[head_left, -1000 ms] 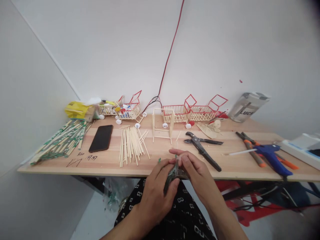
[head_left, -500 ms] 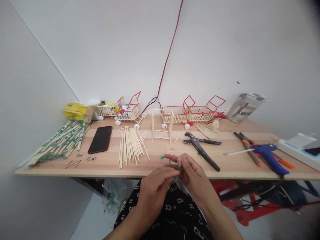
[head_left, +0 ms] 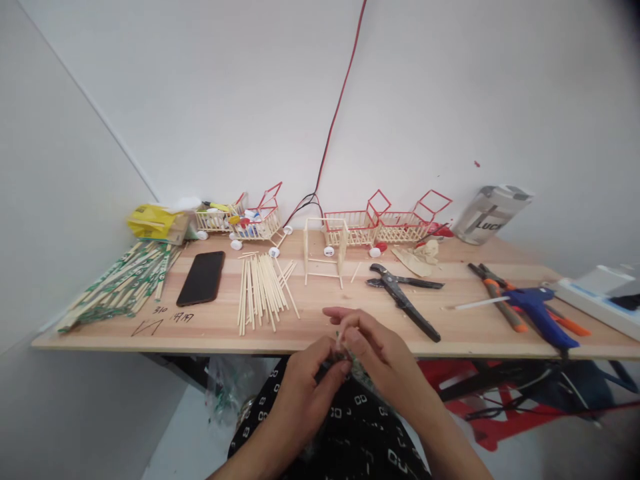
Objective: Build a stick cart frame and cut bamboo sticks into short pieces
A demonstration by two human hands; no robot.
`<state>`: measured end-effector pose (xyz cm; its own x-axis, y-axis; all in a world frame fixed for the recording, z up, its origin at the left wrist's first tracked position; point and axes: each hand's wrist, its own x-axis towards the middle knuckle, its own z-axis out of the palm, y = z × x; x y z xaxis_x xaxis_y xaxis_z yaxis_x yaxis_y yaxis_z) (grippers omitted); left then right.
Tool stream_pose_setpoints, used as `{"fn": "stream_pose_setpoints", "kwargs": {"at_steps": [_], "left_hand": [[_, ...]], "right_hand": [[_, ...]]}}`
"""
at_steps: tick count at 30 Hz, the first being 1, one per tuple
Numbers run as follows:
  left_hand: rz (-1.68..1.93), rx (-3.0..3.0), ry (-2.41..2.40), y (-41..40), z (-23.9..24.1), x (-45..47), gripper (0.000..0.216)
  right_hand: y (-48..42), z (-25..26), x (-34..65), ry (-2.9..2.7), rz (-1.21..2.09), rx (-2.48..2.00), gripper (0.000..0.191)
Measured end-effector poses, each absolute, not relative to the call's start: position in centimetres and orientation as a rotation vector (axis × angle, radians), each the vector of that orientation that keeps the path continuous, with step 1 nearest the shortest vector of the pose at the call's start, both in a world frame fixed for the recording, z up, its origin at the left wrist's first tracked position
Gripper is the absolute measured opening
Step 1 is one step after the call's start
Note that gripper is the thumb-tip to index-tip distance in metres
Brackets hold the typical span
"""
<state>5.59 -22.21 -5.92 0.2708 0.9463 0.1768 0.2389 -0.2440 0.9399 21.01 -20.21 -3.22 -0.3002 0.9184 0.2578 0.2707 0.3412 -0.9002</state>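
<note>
My left hand (head_left: 306,390) and my right hand (head_left: 374,355) meet above my lap at the near edge of the wooden table (head_left: 320,327). Both pinch a small crumpled greenish-clear wrapper (head_left: 345,361) between their fingertips; most of it is hidden by the fingers. Closest on the table are a fan of bare wooden sticks (head_left: 263,289) to the left and black pliers (head_left: 403,295) to the right. A small stick frame (head_left: 324,253) stands just beyond my hands.
A black phone (head_left: 202,277) and green-wrapped chopsticks (head_left: 123,283) lie at the left. Stick carts with red frames (head_left: 385,223) line the wall. A blue glue gun (head_left: 543,313), orange-handled cutters (head_left: 500,297) and a white power strip (head_left: 597,300) sit at the right.
My hands have dropped from the table edge toward my lap and drawn closer together. The dark crumpled wrapper seen one second ago is now mostly hidden in my fingertips.
</note>
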Motion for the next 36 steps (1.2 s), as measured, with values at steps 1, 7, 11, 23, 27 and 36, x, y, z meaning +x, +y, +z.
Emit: {"fn": "stream_pose_setpoints", "kwargs": {"at_steps": [1, 7, 11, 23, 27, 36], "left_hand": [[1.050, 1.684, 1.108, -22.3, -6.0, 5.6, 0.013], [1.110, 1.633, 0.995, -22.3, -6.3, 5.4, 0.010], [1.064, 1.575, 0.984, -22.3, -6.7, 5.7, 0.010], [1.199, 1.175, 1.009, -21.3, -6.9, 4.9, 0.017], [1.205, 1.106, 0.996, -21.3, -6.7, 4.6, 0.017], [1.099, 1.358, 0.909, -21.0, -6.1, 3.8, 0.011]], "right_hand": [[-20.2, -3.4, 21.0, -1.745, 0.985, -1.060, 0.024], [-19.9, -4.5, 21.7, -1.868, 0.873, -1.175, 0.020], [-19.7, -4.5, 21.9, -1.886, 0.799, -1.289, 0.014], [-22.0, -4.9, 20.4, -1.681, 0.872, -1.415, 0.020], [-21.6, -5.3, 20.4, -1.727, 0.854, -1.428, 0.015], [-21.3, -5.7, 20.4, -1.788, 0.875, -1.319, 0.012]]}}
